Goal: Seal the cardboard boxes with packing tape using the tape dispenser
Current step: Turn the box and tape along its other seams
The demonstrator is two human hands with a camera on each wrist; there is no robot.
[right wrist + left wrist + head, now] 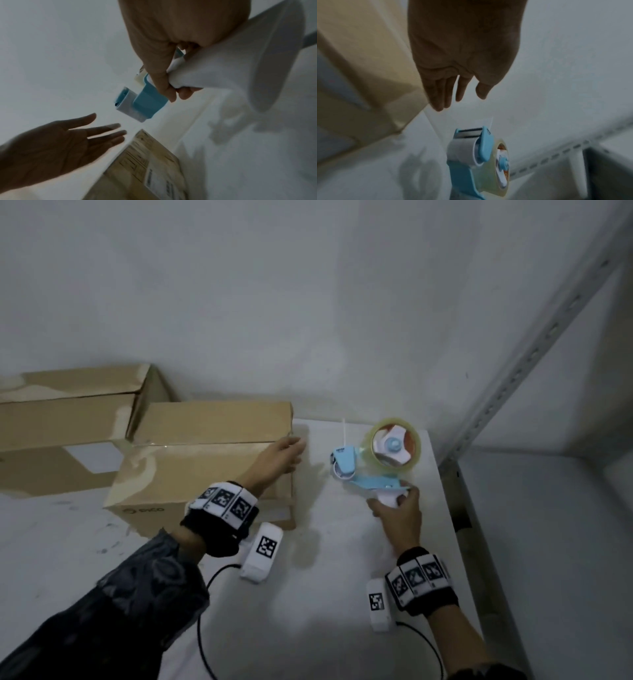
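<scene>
White table [342, 594] lies open between box [205, 467] edge and dispenser [373, 460].

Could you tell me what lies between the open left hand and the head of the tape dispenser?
Only a loose strip of clear tape rising from the tape dispenser; otherwise bare white table separates it from the left hand. The left wrist view shows it best.

Blue-and-white tape dispenser [363, 470], brown cardboard box [205, 460], dark patterned sleeve [137, 604]
</scene>
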